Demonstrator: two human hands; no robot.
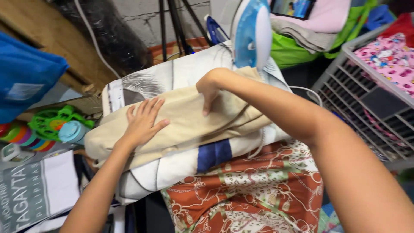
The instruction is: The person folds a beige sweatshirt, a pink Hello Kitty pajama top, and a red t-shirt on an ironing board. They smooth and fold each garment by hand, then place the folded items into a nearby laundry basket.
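The left hand [143,123] lay flat on a beige cloth [185,125], palm down, its fingers [148,108] spread wide and straight, gripping nothing, only pressing on the fabric. Its forearm rose from the lower left of the view at a steep slant. The right hand [210,88] reached in from the lower right, the arm stretched long across the view, the wrist bent so that the hand turned downward onto the same cloth. Its thumb pointed down against the fabric; the other fingers were hidden behind the hand, so whether they pinched the cloth could not be told.

The beige cloth lay folded in a long band across the padded surface [172,77], which wore a white cover with grey and blue patches. A blue and white iron [252,32] stood upright at the far end of that surface, just beyond the right hand. A red patterned fabric [250,190] lay below the beige cloth, nearer the person. A grey plastic basket [366,99] stood to the right, well apart from both hands.
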